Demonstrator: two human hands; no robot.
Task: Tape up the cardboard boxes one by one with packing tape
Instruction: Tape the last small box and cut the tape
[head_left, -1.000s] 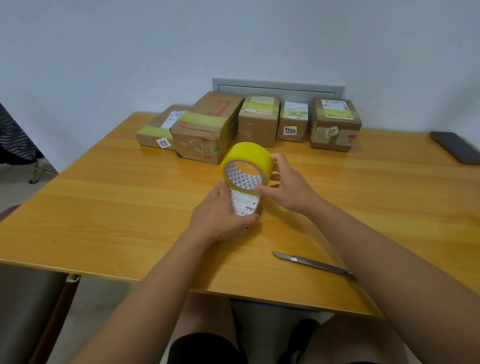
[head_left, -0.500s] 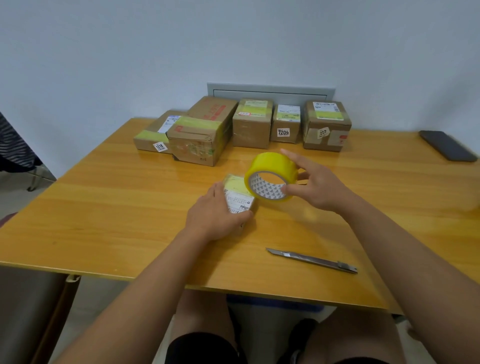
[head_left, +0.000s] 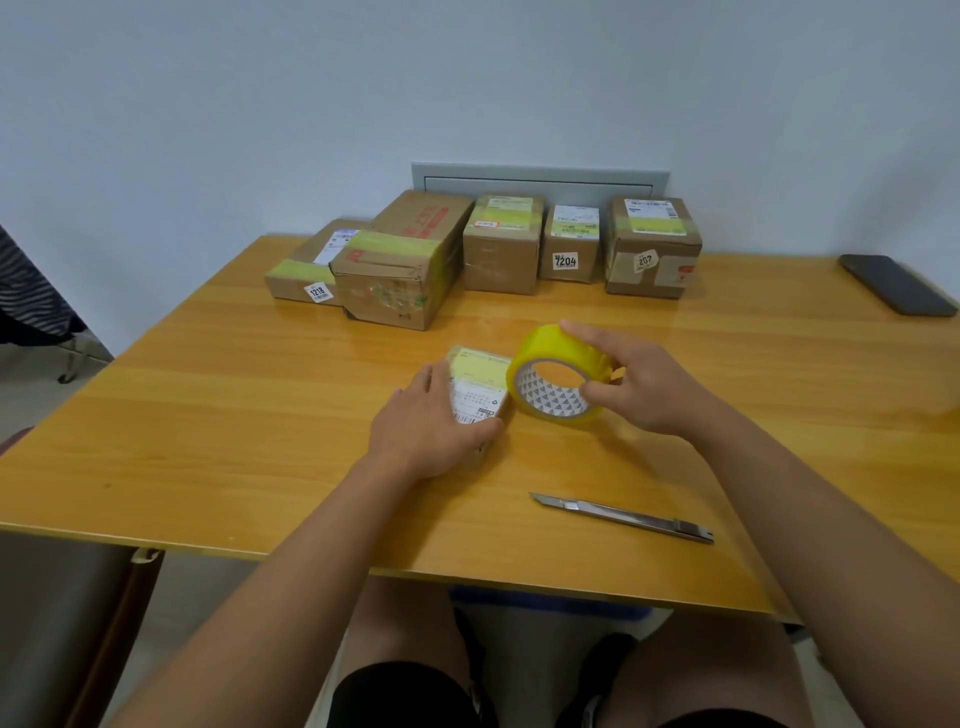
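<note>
Wooden table (head_left: 218, 415): glossy yellow tape roll (head_left: 558, 376).

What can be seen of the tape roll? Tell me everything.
The tape roll is a wide ring of glossy yellow packing tape on a core printed inside with a grey triangle pattern. The right hand grips it, fingers over its top and thumb at its near rim. It is tilted, its opening towards the camera, just right of the small box under the left hand.
</note>
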